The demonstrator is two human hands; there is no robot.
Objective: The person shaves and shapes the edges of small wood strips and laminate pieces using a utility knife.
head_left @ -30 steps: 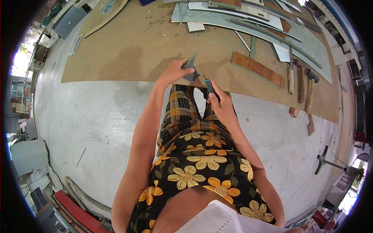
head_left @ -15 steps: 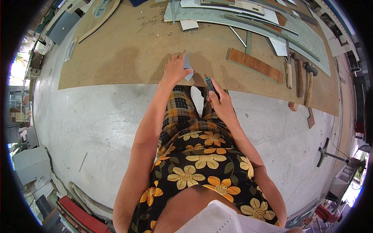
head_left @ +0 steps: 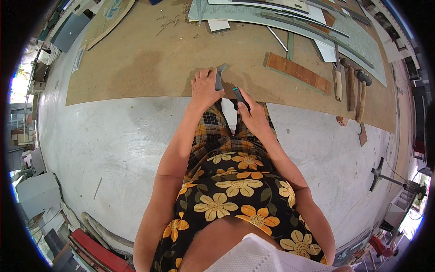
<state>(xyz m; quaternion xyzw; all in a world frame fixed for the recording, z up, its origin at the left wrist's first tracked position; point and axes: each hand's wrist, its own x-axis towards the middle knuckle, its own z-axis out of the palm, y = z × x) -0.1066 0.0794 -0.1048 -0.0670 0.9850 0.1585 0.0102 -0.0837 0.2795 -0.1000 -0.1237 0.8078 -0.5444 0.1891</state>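
Observation:
Near the front edge of the brown work table (head_left: 149,68), my left hand (head_left: 206,92) is closed on a small grey piece (head_left: 219,81) with a pointed upper end. Its thumb lies along the near side of the piece. My right hand (head_left: 256,117) grips a slim dark-handled tool (head_left: 239,94) with a teal band near its front end. The tool points up and left toward the grey piece, a short gap apart from it. Its working tip is too small to make out now.
To the right lie a brown wooden strip (head_left: 297,72), a wooden-handled file (head_left: 338,84) and a hammer (head_left: 362,93). Glass-like sheets and metal strips (head_left: 317,38) are stacked at the back right. A white block (head_left: 219,26) sits beside them. A curved-edged board (head_left: 108,20) lies far left.
The grey piece has turned in my left hand and looks narrower and darker. My right hand has shifted slightly left with the tool, whose thin tip showed earlier.

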